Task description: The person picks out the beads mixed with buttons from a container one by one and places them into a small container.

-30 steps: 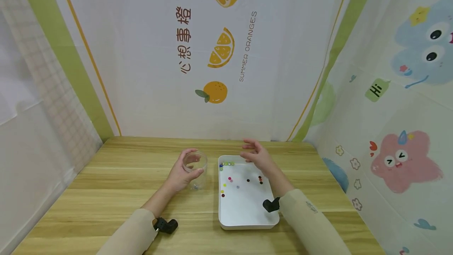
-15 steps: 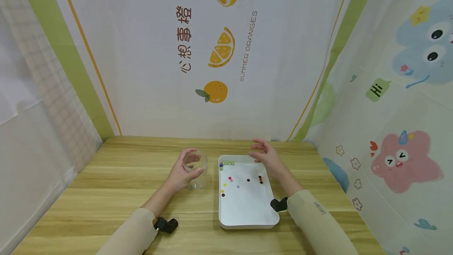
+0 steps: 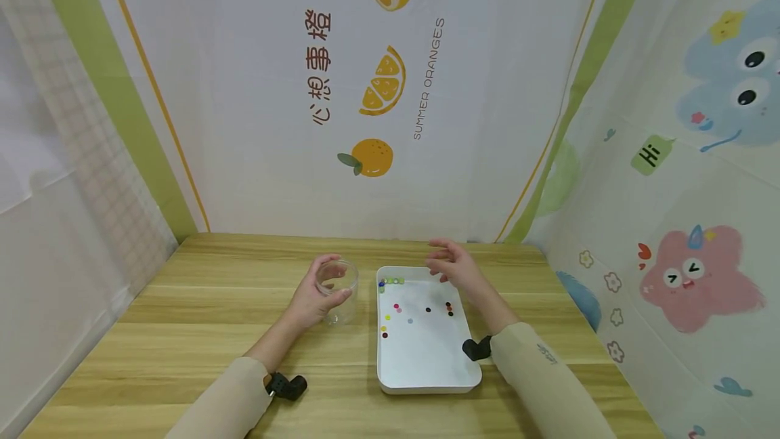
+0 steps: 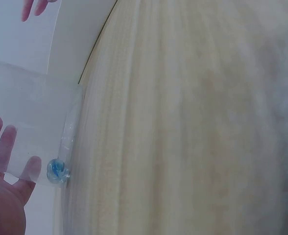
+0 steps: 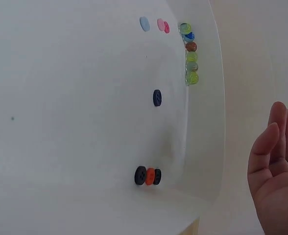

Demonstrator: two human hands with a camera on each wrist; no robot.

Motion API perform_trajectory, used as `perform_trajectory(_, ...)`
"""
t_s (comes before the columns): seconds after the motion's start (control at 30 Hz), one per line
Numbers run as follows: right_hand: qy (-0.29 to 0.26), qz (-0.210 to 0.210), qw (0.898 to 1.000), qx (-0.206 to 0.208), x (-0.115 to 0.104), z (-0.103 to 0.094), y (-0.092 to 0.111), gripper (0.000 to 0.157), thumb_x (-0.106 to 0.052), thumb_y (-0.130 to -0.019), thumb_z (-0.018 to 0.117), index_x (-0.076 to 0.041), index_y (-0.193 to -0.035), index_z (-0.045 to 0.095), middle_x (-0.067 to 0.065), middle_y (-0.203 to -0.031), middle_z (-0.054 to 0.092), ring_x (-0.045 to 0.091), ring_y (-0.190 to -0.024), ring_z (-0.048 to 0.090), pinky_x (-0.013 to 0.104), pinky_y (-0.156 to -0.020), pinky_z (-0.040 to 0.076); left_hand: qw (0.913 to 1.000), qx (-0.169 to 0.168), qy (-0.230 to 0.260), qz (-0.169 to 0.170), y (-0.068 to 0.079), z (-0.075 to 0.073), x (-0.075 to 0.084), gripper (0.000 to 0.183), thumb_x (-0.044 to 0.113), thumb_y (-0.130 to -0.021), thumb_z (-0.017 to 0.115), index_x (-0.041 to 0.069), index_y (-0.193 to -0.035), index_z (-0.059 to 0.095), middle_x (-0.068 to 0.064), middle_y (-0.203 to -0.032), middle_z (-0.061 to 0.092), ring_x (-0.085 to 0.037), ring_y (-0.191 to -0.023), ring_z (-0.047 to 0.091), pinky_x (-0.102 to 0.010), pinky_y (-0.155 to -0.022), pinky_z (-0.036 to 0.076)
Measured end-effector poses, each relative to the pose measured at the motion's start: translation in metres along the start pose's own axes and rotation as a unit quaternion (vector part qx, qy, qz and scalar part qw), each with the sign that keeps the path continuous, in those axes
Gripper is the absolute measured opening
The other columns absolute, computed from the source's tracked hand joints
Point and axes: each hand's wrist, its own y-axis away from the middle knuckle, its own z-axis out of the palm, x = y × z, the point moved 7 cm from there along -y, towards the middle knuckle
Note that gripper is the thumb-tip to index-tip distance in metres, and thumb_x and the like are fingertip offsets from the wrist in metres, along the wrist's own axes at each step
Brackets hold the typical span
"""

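Note:
My left hand (image 3: 313, 297) grips a clear cylindrical cup (image 3: 349, 303) around its side, left of the white tray. At the bottom of the cup sits a glass marble (image 4: 58, 170) with a blue swirl. My right hand (image 3: 456, 268) hovers over the far right part of the tray (image 3: 426, 364), fingers loosely bent and nothing between them. Several glass marbles (image 5: 192, 57) line the tray's far left corner. Buttons lie scattered on the tray floor: a lone dark button (image 5: 157, 98), an orange button (image 5: 150, 176) between two black ones, a light blue button (image 5: 144, 23) and pink ones.
Yellow buttons (image 3: 387, 318) and a dark red button (image 3: 385, 335) lie by the tray's left wall. The wooden table (image 3: 201, 330) ends at a printed curtain (image 3: 274, 175) at the back, with another curtain (image 3: 701, 222) along the right.
My right hand has moved a little to the right over the tray, then slightly back. The marble has shifted at the bottom of the cup. My left hand stays in place.

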Motion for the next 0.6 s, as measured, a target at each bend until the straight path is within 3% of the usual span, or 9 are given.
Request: perform_trajectory(0.6,0.041,0.043,0.997,-0.055,0.011,0.030,-0.014,0.049,-0.020,-0.103,0.075,-0.019,-0.150,0.061,0.011,-0.123,0.072,0.041,-0.108,0.073,0.033,-0.077,0.054,1.0000,-0.002,0.002,-0.004,-0.001,0.000,-0.001,0.076,0.001,-0.093,0.082,0.006,-0.157,0.042,-0.031,-0.148,0.061,-0.046,-0.142,0.055,-0.069,-0.120,0.041)
